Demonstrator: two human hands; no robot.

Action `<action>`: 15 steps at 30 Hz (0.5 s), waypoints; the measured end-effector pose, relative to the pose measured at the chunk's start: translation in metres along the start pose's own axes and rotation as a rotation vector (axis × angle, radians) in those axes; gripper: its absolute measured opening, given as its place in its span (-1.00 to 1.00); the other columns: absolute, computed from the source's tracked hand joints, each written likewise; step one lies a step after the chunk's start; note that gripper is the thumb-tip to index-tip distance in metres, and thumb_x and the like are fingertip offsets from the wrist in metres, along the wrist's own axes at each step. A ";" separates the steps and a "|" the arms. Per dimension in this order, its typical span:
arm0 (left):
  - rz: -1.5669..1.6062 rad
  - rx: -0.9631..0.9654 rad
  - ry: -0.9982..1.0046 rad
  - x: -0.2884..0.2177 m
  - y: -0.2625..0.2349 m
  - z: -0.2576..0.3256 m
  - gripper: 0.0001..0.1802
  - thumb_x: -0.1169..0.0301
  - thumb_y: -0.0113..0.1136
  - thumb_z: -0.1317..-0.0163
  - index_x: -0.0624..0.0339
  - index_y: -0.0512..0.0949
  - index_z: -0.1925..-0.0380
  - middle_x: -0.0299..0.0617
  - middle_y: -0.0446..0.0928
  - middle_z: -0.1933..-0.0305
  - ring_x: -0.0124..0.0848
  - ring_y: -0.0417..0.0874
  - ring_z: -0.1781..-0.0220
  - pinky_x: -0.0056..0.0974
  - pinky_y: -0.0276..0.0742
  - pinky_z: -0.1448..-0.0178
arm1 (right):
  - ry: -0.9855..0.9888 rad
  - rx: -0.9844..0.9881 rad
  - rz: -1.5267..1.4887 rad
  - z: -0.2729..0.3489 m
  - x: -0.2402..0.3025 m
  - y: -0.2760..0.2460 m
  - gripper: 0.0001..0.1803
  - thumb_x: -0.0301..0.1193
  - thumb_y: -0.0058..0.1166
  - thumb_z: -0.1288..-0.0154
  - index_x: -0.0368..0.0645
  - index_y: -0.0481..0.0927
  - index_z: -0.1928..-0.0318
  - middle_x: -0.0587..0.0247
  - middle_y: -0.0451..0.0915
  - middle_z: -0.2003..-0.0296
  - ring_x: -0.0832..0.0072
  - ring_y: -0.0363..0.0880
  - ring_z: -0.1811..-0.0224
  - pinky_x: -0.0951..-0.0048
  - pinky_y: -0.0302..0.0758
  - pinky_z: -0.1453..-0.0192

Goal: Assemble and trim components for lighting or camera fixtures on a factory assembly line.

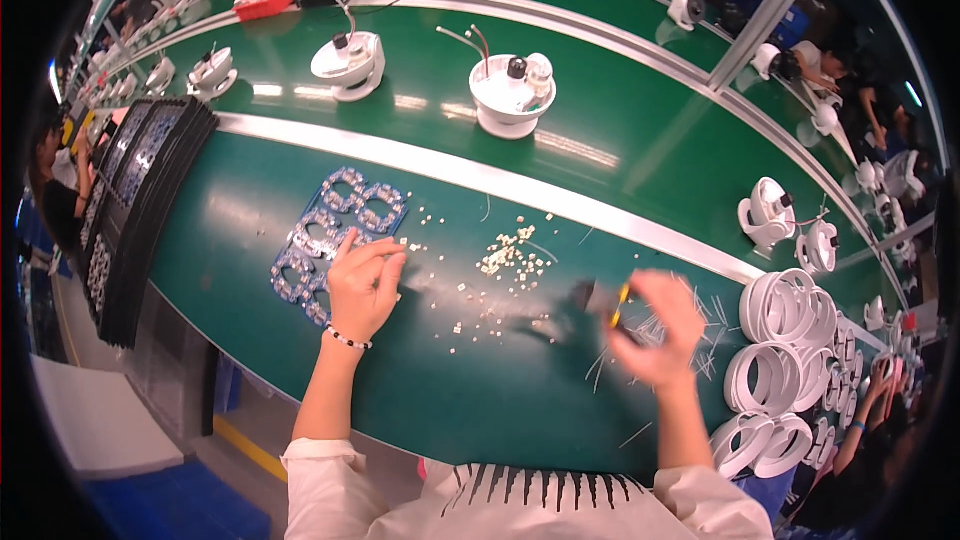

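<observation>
Resting left hand [362, 285] fingertips together on blue tray [335, 240]; right hand [655, 330], blurred, clamped on yellow-handled tool [620, 305].

You sit at a long green worktop [420, 390] that curves off to the far left and right. A pale metal rail [520, 185] runs along it, parting your near strip from a shiny green belt [620, 130] beyond, where overhead lights glare. A second rail [560, 15] lies farther off. A metal post [770, 10] rises at far right. Below left, blue floor [180, 505] with a yellow line [245, 448].
</observation>
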State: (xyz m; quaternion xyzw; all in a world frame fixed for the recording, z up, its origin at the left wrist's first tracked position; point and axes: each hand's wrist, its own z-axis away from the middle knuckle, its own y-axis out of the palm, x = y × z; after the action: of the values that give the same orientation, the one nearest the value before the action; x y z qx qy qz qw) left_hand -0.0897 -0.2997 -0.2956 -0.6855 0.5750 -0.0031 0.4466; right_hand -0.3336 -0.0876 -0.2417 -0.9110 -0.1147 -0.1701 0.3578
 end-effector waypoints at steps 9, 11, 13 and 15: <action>0.069 -0.127 -0.030 0.017 0.007 0.004 -0.76 0.72 -0.03 0.02 0.35 0.50 0.32 -0.03 0.54 0.30 -0.19 0.59 0.32 -0.30 0.52 0.25 | -0.530 0.435 0.810 -0.240 -0.047 0.055 -0.67 -0.46 0.22 0.29 -0.13 0.56 0.35 0.26 0.52 0.38 0.34 0.43 0.25 0.39 0.33 0.15; 0.047 -0.121 -0.016 0.017 0.005 0.004 -0.78 0.72 -0.02 0.02 0.35 0.51 0.34 -0.03 0.55 0.31 -0.17 0.59 0.30 -0.27 0.51 0.22 | -0.585 0.590 1.035 -0.265 -0.055 0.083 -0.77 -0.46 0.20 0.29 -0.10 0.59 0.45 0.30 0.52 0.42 0.40 0.43 0.25 0.44 0.31 0.17; 0.065 -0.118 -0.033 0.018 0.002 0.005 -0.79 0.72 -0.01 0.04 0.35 0.51 0.36 -0.03 0.55 0.32 -0.15 0.58 0.30 -0.25 0.50 0.19 | -0.616 0.685 1.104 -0.276 -0.054 0.100 -0.85 -0.44 0.22 0.31 -0.07 0.59 0.56 0.36 0.52 0.45 0.44 0.44 0.26 0.47 0.29 0.18; 0.061 -0.112 -0.047 0.018 0.005 0.005 -0.80 0.71 0.02 0.05 0.35 0.51 0.37 -0.04 0.55 0.33 -0.14 0.58 0.29 -0.24 0.49 0.17 | -0.623 0.704 1.103 -0.279 -0.059 0.112 -0.85 -0.42 0.23 0.31 -0.06 0.59 0.56 0.37 0.52 0.47 0.44 0.45 0.26 0.47 0.29 0.19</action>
State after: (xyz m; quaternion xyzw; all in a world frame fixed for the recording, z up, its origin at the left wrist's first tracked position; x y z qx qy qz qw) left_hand -0.0848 -0.3106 -0.3106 -0.6914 0.5843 0.0591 0.4208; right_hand -0.4141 -0.3656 -0.1419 -0.6733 0.2170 0.3498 0.6142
